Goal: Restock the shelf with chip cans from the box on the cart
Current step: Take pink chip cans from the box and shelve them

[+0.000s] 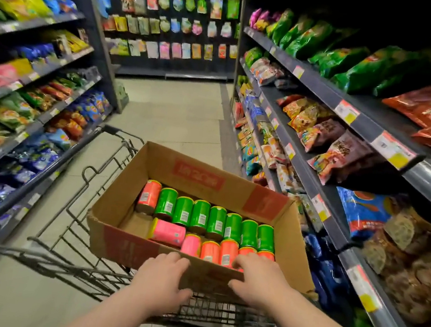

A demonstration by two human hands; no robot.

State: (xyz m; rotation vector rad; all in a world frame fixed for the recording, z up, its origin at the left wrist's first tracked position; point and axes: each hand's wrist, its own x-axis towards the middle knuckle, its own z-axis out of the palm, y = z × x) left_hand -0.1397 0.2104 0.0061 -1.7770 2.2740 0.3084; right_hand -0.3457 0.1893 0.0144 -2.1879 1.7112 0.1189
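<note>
An open brown cardboard box (205,187) with red printed panels sits across the top of a dark wire shopping cart (83,230) in a shop aisle; the cart stands on a pale tiled floor (172,110) between two runs of dark metal shelving. Inside the box the cylindrical chip cans lie on their sides in two rows; the far row has one orange-red can (149,196) at its left end and then a line of green cans (200,216) side by side; the near row has a pink can (167,232) lying crosswise at the left, another pink one beside it, and more orange-red cans (228,252) running toward the right.

The left hand (162,275) rests on the near wall of the box, fingers spread and curled over the top edge, thumb against the outer face; it holds the cardboard and no can. The right hand (259,277) lies over the same edge further right, fingers spread, fingertips reaching over the rim to the nearest orange-red cans; whether it grips a can I cannot tell.

The right-hand shelf unit (364,120) stands just beside the box, stacked with green, red and blue snack bags and fronted with price labels; the left-hand shelf unit (28,70) carries yellow, blue and green bags; a rear wall (173,19) of hanging packets closes the aisle.
</note>
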